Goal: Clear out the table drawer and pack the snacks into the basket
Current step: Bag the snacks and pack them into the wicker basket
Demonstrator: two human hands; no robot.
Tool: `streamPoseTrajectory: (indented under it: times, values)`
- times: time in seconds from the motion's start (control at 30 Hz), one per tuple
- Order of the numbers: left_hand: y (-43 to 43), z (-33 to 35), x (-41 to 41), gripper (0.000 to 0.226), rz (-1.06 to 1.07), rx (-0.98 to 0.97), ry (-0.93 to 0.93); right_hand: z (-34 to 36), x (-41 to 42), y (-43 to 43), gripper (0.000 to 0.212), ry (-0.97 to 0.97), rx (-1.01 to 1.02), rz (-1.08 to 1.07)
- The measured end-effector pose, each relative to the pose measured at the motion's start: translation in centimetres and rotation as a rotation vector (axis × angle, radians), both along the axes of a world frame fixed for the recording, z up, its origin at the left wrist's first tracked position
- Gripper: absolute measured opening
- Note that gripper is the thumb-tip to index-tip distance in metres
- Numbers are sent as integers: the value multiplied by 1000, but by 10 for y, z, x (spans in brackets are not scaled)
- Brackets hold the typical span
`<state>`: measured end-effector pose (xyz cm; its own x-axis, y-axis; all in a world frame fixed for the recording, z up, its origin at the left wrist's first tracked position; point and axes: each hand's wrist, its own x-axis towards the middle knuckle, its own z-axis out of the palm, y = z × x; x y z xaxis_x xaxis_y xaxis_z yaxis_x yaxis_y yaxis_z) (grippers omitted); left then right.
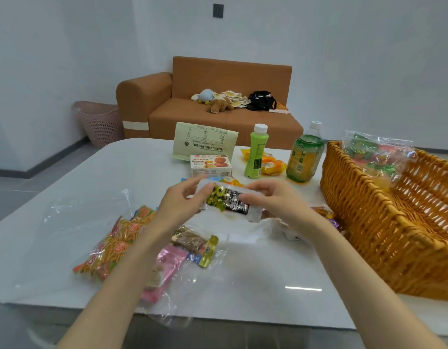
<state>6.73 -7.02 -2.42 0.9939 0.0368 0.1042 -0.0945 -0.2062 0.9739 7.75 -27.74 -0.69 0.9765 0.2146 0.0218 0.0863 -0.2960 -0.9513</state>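
Both hands hold one small snack packet point(226, 201), clear-edged with a black and green label, above the middle of the white table point(268, 268). My left hand point(182, 205) grips its left end, my right hand point(273, 200) its right end. The orange wicker basket point(369, 222) stands to the right and holds a clear bag of colourful sweets point(374, 157). Beneath my arms lie an orange bag of snack sticks point(112, 245), a pink packet point(162, 275) and a brown snack bar point(190, 241). No drawer is in view.
At the back of the table stand a pale paper pouch point(202, 142), a biscuit box point(210, 163), a green bottle point(255, 152), a tea bottle point(304, 154) and a yellow-orange packet point(274, 166). An orange sofa point(210, 107) and a pink laundry basket point(99, 122) are beyond.
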Motion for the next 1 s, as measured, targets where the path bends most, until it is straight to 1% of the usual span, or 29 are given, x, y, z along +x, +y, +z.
streamPoseTrajectory:
  times: [0.07, 0.17, 0.23, 0.3, 0.37, 0.43, 0.47, 0.57, 0.67, 0.8, 0.83, 0.93, 0.97, 1.0]
  values:
    - [7, -1, -13, 35, 7, -37, 26, -1, -19, 10, 12, 20, 29, -3]
    - [18, -6, -31, 32, 35, -57, 96, -6, -41, 14, 21, 133, 119, -6]
    - [23, -8, -41, 27, 32, -32, 120, -9, -52, 13, 22, 209, 119, 13]
    - [27, -12, -50, 18, 35, 39, 82, -11, -60, 10, 16, 229, 66, -17]
    - [35, -19, -54, 17, 111, 237, -22, -12, -65, 3, 7, 243, 11, -68]
    - [45, -25, -58, 24, 156, 464, -84, -15, -68, -4, 5, 262, -63, -99]
    - [51, -28, -60, 30, 155, 553, -84, -17, -69, -8, 5, 273, -103, -107]
    - [70, -35, -58, 41, 162, 699, -38, -26, -70, -12, 6, 320, -129, -130]
    - [91, -42, -53, 45, 181, 745, 4, -35, -65, -9, 3, 380, -11, -166]
    - [103, -46, -45, 56, 169, 833, 90, -47, -55, 3, 13, 555, 197, -130]
    - [105, -47, -44, 65, 149, 846, 132, -50, -53, 7, 16, 595, 257, -124]
    - [112, -52, -37, 100, 118, 895, 244, -62, -47, 19, 23, 667, 404, -146]
    - [114, -54, -35, 105, 109, 887, 248, -66, -46, 24, 24, 670, 433, -154]
    - [114, -53, -35, 104, 99, 868, 248, -69, -45, 29, 23, 662, 450, -163]
